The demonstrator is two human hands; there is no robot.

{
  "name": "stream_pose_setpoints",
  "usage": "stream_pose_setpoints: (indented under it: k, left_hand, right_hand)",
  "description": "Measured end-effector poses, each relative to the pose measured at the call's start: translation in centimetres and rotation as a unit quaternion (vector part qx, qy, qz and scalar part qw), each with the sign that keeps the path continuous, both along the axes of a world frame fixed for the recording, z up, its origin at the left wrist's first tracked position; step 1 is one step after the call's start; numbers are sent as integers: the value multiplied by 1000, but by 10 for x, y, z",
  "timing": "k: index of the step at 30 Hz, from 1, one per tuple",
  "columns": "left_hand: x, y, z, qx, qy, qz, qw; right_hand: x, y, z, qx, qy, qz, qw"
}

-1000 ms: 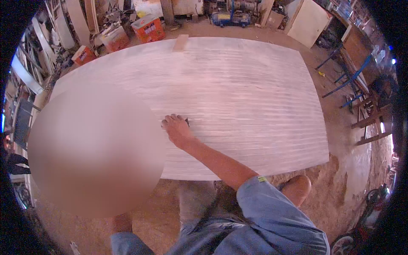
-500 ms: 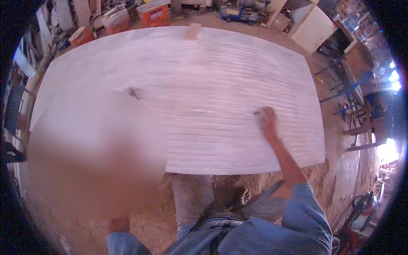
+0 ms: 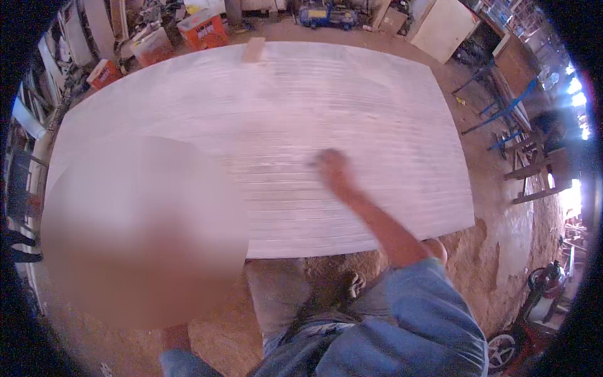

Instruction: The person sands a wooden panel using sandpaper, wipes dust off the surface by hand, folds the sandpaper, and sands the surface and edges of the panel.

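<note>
A large white board (image 3: 402,157) with streaky grooved lines lies flat in front of me. Over its middle is my right hand (image 3: 336,168), fingers curled and smeared by motion, low at the board's surface. A small dark tip shows at the fingers; I cannot make out what it belongs to. A blurred round patch covers the left of the view and hides my left hand; only a bit of the left forearm (image 3: 176,337) and its blue sleeve show below it. At the board's far edge lies a small brown block (image 3: 254,49).
Orange-red boxes (image 3: 203,29) stand beyond the far edge, with a blue machine (image 3: 326,16) to their right. A pale cabinet-like panel (image 3: 444,30) leans at the back right. Wooden and blue-framed items (image 3: 534,169) stand right; a wheeled red machine (image 3: 502,350) sits lower right.
My right hand has swept left across the board, from its right part to the middle. Dark fingertip-like marks by the blurred patch no longer show. The view has shifted slightly.
</note>
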State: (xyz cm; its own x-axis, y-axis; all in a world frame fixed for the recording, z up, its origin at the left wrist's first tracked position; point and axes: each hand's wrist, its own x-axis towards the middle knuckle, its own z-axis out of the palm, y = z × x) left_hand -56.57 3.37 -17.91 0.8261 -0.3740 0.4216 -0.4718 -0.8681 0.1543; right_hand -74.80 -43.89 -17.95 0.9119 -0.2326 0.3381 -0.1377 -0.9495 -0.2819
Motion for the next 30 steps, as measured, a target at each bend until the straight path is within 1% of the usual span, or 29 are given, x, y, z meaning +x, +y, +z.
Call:
stream_pose_setpoints:
  k: [1,2,3,4,5,6,7,9,10,11,12,13,14,15,16,18,20,21,22,24,25,26,27,29,30]
  left_hand:
    - [0,-1,-1,0,5,-4,1000]
    - [0,-3,3,-11,12,1,1000]
    - [-1,-6,4,-23,19,7,1000]
    - [0,-9,4,-25,20,5,999]
    - [-1,-10,7,-22,28,15,999]
    - [-1,-9,9,-18,35,27,999]
    - [0,-10,9,-19,35,25,999]
    - [0,-10,9,-9,49,46,998]
    - [-2,-9,9,-10,51,50,997]
    - [-4,-9,11,-20,50,34,998]
    - [-5,-11,15,-30,44,16,998]
    - [-6,-13,16,-28,36,13,999]
    - [-2,-8,10,-9,44,17,999]
    - [-2,-6,12,10,53,21,998]
    - [-1,-4,13,13,47,16,999]
    - [-3,-7,17,8,50,-2,999]
    - [-5,-11,18,-3,43,-2,999]
    - [-4,-10,16,-14,41,2,999]
    - [-5,-10,13,-13,46,2,999]
    - [-4,-14,10,-10,22,-19,1000]
    - [-3,-14,8,-10,23,-9,1000]
    - [-2,-17,7,-6,32,-3,999]
    - [-3,-21,7,-2,40,4,999]
    - [-13,-37,19,-19,49,15,999]
    - [-14,-40,19,-20,55,24,998]
  right_hand:
    - [-42,-54,-24,-93,-9,-16,996]
    - [-87,-110,-45,-148,14,-72,986]
    - [-120,-125,7,-67,66,-120,988]
    - [-162,-163,-4,-100,-52,-121,986]
    - [-186,-191,2,-134,-71,-106,983]
    - [-194,-188,32,-71,-31,-128,989]
    - [-189,-180,29,-72,-31,-130,988]
    - [-161,-152,14,-72,9,-146,987]
    - [-131,-121,4,-104,3,-79,991]
    - [-92,-85,-27,-103,-26,-97,990]
    - [-51,-44,-26,-88,-37,-50,994]
    - [-15,1,4,-50,34,-63,996]
    - [14,33,11,-31,-96,-11,995]
    - [40,63,38,6,13,-14,1000]
    - [46,66,44,9,7,-19,1000]
    - [49,61,40,34,-5,35,999]
    - [3,3,26,32,-7,43,999]
    - [-28,-33,9,0,-2,-15,1000]
    - [-67,-68,13,-15,60,-82,995]
    - [-158,-165,-14,-82,-47,-59,994]
    - [-182,-186,17,-25,82,-193,977]
    - [-207,-213,23,-94,7,-138,986]
    - [-218,-231,20,-91,26,-155,983]
    - [-194,-232,-23,-70,-15,-114,991]
    - [-163,-193,-20,-72,-1,-105,992]
